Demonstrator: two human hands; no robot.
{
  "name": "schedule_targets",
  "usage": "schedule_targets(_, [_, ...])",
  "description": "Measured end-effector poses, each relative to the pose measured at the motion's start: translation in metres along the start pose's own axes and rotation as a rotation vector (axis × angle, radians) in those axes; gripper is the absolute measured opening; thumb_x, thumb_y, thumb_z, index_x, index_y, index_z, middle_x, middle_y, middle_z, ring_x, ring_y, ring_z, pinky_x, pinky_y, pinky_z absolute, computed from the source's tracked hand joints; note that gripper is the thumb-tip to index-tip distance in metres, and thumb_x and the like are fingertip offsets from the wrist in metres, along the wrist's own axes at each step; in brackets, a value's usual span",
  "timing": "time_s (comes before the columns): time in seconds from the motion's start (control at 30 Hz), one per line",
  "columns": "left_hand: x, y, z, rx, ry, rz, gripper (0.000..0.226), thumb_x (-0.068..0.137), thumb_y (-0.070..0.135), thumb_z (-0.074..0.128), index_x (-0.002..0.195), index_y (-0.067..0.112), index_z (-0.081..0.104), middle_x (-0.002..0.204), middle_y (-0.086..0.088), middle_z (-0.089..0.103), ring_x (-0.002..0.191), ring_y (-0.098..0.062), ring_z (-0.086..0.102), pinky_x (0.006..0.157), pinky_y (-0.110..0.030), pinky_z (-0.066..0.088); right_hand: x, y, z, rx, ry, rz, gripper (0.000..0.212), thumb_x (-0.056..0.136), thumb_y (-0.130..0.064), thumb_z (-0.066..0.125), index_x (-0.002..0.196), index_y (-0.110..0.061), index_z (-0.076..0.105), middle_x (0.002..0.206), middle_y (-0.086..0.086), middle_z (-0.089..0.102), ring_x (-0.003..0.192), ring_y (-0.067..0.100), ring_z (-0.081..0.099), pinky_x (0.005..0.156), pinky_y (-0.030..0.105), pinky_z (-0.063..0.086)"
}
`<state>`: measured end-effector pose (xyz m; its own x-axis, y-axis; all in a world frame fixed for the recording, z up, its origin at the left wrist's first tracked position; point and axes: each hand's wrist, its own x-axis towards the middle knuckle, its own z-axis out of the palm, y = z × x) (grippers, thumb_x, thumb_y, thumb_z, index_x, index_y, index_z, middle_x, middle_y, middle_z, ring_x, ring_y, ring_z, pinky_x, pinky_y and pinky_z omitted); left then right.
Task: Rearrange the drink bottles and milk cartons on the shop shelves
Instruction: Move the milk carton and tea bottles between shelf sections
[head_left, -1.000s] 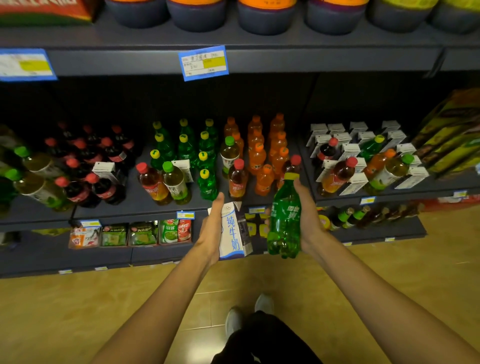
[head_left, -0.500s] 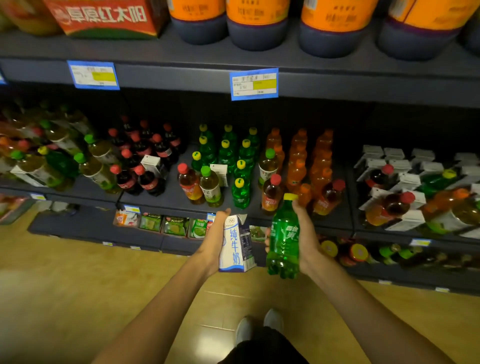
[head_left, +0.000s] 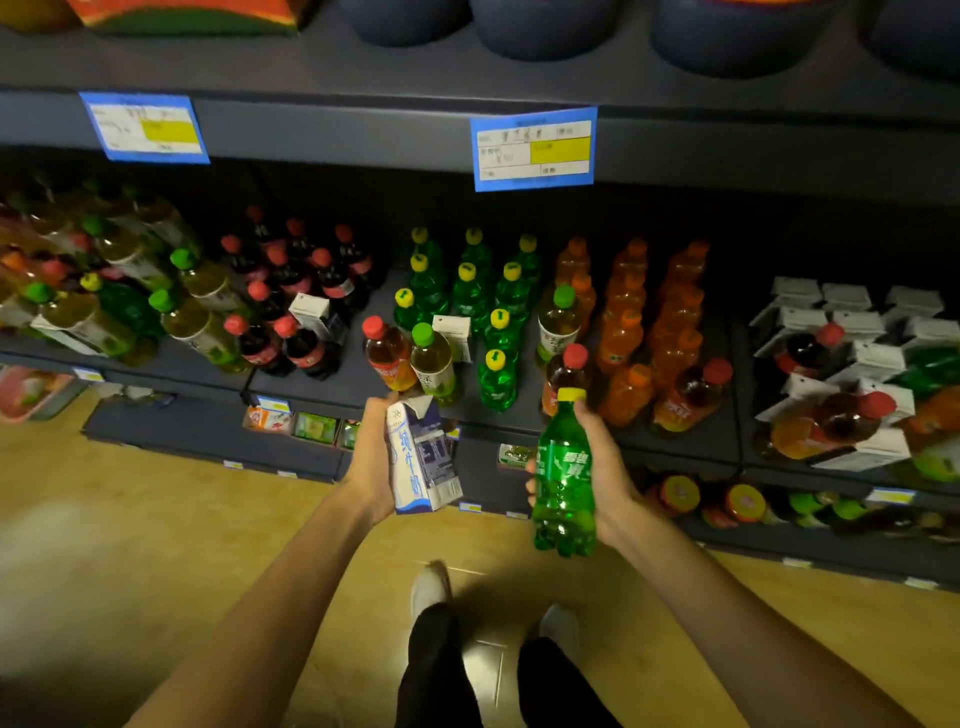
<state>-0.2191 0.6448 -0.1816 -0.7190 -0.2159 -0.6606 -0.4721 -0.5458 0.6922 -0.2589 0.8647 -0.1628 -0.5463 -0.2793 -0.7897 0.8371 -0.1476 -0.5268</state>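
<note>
The left hand (head_left: 371, 462) holds a white and blue paper milk carton (head_left: 422, 460). The right hand (head_left: 597, 467) holds a green plastic soda bottle (head_left: 563, 473), fingers (head_left: 531, 475) curled round it. Both sit just before the dark shelf edge (head_left: 322, 400), probably not touching it.

bare shelf front (head_left: 332, 382), green bottles (head_left: 496, 338) crowding behind

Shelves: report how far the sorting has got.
Done: green soda rows and orange soda rows mostly stand grouped. In hand: left hand holds a milk carton; right hand holds a green bottle. Left: stray cartons among the cola, and bottles lying across the carton section.
</note>
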Motion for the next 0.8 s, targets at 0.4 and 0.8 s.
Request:
schedule_targets(0.4, [0.091,0.083,-0.004,0.174,-0.101,-0.079,0.047,0.088,0.057,0.047,0.080,0.016,0.067,0.078,-0.008,0.059,0.067,-0.023,0.056,0.070,-0.035,0.047,0.023,-0.012,0.057,0.146,0.097,-0.063,0.063,0.087,-0.067,0.048,0.092,-0.006,0.064,0.068,0.016,0.066,0.053,0.028,0.062,0.060,0.035,0.050])
schedule_targets(0.8, [0.122,0.086,0.001,0.216,-0.241,-0.202,0.049,0.098,0.046,0.034,0.072,0.014,0.061,0.056,-0.003,0.063,0.048,-0.017,0.061,0.053,-0.029,0.051,0.046,-0.009,0.104,0.189,0.100,-0.197,0.065,0.090,-0.065,0.046,0.100,-0.004,0.067,0.074,0.016,0.067,0.059,0.027,0.062,0.066,0.037,0.051])
